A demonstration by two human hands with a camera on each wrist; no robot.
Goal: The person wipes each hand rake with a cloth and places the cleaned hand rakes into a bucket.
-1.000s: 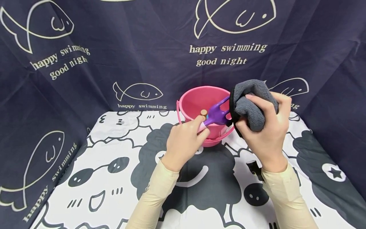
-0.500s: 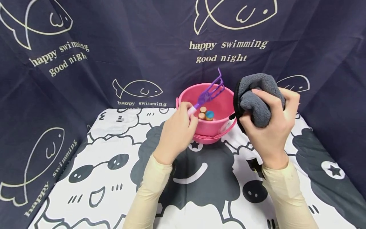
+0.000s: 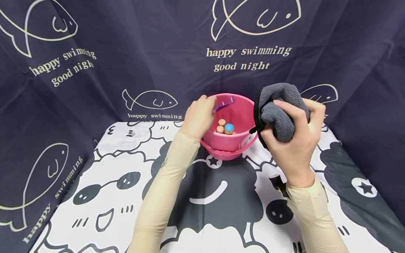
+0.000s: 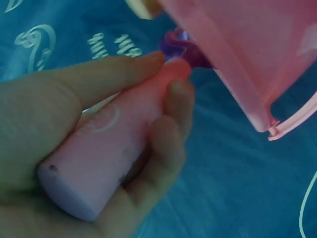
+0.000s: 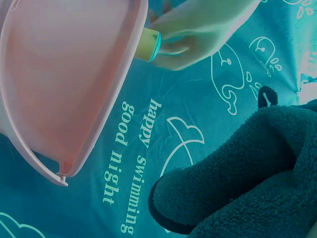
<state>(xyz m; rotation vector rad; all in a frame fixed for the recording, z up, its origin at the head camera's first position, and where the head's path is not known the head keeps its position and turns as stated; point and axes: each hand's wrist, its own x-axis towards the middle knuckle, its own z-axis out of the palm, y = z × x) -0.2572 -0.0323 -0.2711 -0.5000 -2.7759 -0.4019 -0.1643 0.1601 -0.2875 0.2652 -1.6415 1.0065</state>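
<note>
My left hand [image 3: 199,116] grips the pink handle of a toy rake [image 4: 109,139] at the left rim of a pink bucket [image 3: 224,143]. The rake's purple prongs [image 3: 225,103] show over the bucket's mouth in the head view; the hand hides the handle there. Inside the bucket stand small round wooden pieces [image 3: 220,129], one with a blue top [image 3: 229,127]. Right of the bucket, my right hand [image 3: 299,140] holds up a folded grey fleece cloth [image 3: 281,116] with black edging. Its black loop [image 5: 267,96] sticks out in the right wrist view.
The bucket's pink handle [image 3: 250,144] hangs down around its front. A white cloth with black sheep prints [image 3: 218,239] covers the table. Dark blue fabric [image 3: 164,45] with fish drawings hangs behind and at both sides.
My left hand has moved forward and up to the bucket's left rim, and the rake's prongs have swung from above the bucket down into its mouth. The right hand keeps holding the cloth, shifting slightly.
</note>
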